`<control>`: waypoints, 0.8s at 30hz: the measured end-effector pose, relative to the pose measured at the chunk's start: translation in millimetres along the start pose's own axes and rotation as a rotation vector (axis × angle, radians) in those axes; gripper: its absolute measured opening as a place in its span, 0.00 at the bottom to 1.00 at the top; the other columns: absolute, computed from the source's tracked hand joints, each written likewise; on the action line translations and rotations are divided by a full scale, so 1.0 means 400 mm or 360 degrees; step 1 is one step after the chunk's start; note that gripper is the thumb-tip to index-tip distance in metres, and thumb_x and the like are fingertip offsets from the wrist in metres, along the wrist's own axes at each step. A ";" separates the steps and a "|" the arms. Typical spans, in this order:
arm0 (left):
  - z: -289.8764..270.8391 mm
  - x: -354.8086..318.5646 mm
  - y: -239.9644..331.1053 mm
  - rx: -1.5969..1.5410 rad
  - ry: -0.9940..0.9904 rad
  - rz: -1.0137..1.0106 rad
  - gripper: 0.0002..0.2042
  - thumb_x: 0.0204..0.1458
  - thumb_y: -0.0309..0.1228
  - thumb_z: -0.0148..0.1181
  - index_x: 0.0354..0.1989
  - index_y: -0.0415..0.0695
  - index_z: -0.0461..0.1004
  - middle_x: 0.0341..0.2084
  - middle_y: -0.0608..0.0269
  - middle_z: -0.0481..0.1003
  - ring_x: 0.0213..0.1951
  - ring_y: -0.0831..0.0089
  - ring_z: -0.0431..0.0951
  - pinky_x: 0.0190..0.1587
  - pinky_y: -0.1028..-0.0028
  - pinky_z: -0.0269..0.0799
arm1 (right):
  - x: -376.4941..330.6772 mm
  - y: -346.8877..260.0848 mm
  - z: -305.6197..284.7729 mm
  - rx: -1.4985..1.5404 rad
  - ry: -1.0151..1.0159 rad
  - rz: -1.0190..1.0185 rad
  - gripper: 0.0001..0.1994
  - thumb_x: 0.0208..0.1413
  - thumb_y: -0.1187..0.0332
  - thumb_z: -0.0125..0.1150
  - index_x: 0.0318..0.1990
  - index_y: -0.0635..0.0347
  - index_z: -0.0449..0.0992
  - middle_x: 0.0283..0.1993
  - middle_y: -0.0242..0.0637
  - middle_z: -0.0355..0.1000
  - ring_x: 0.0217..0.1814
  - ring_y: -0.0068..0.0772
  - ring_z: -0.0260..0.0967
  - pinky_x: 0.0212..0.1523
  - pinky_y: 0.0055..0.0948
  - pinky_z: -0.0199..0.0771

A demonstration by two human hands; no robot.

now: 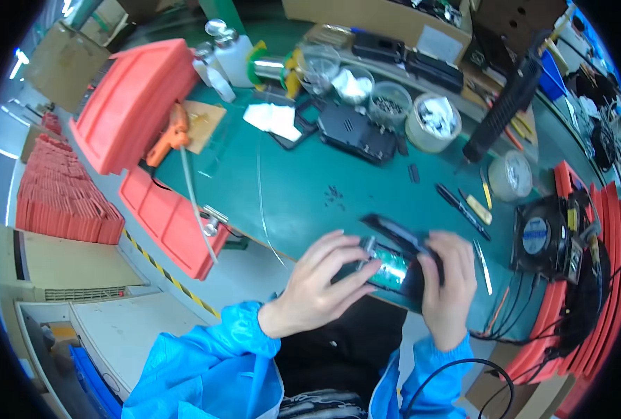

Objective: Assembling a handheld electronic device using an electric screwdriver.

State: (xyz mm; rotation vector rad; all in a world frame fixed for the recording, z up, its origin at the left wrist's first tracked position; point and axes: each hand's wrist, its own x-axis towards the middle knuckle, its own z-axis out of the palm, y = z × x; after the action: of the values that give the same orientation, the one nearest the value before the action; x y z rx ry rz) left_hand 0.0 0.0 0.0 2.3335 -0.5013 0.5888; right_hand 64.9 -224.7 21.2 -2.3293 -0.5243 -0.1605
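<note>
A green circuit board (392,272) sits in a black plastic housing (414,285) at the front edge of the bench. My left hand (322,283) closes on the housing's left side, thumb over the board. On the opposite side my right hand (449,283) grips the housing, its fingers by a black cover (394,232) tilted up behind the board. The hands are slightly blurred, and their grip is partly hidden. Small dark pieces (334,197) lie on the green mat beyond. A black pen (462,211) and metal tweezers (483,268) rest to the right.
Black device housings (356,131) and tubs of small parts (389,105) stand at the back. An orange glue gun (171,136) lies near red bins (132,101) at the left. To the right are a black fan-like unit (537,236), cables, and a hanging black electric screwdriver (506,101).
</note>
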 end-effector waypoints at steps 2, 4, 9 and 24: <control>-0.004 -0.015 0.004 -0.0006 0.0049 -0.0112 0.19 0.43 0.27 0.78 0.47 0.47 0.86 0.48 0.58 0.78 0.54 0.55 0.78 0.59 0.51 0.76 | -0.034 -0.010 -0.021 0.0253 -0.0023 0.0105 0.14 0.50 0.74 0.74 0.41 0.66 0.76 0.57 0.52 0.76 0.65 0.54 0.70 0.65 0.48 0.68; -0.010 -0.014 -0.001 0.0003 0.0093 -0.0146 0.19 0.42 0.27 0.78 0.46 0.45 0.86 0.46 0.60 0.79 0.52 0.57 0.79 0.58 0.51 0.76 | -0.053 -0.024 -0.042 0.0454 -0.0065 0.0208 0.14 0.46 0.74 0.77 0.37 0.65 0.76 0.54 0.51 0.76 0.58 0.55 0.73 0.57 0.45 0.73; -0.066 -0.054 0.019 -0.0133 0.0133 -0.0285 0.17 0.43 0.25 0.78 0.44 0.43 0.86 0.44 0.60 0.80 0.51 0.58 0.80 0.58 0.58 0.76 | -0.048 -0.033 -0.035 -0.0051 -0.0236 -0.0368 0.15 0.42 0.75 0.78 0.34 0.63 0.75 0.53 0.50 0.76 0.52 0.57 0.75 0.51 0.44 0.76; 0.012 0.042 0.064 -0.1997 -0.0200 -0.0762 0.38 0.55 0.28 0.75 0.71 0.35 0.59 0.56 0.57 0.75 0.58 0.70 0.76 0.64 0.69 0.72 | -0.191 -0.063 0.037 0.1184 -0.0012 0.0168 0.20 0.46 0.82 0.79 0.46 0.63 0.77 0.67 0.49 0.65 0.58 0.40 0.72 0.58 0.34 0.74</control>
State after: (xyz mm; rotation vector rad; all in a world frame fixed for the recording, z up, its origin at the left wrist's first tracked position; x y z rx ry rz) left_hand 2.6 -24.6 18.8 1.1916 -0.2181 -0.1315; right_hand -15.5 -222.8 6.4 -1.6235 -0.3764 0.0860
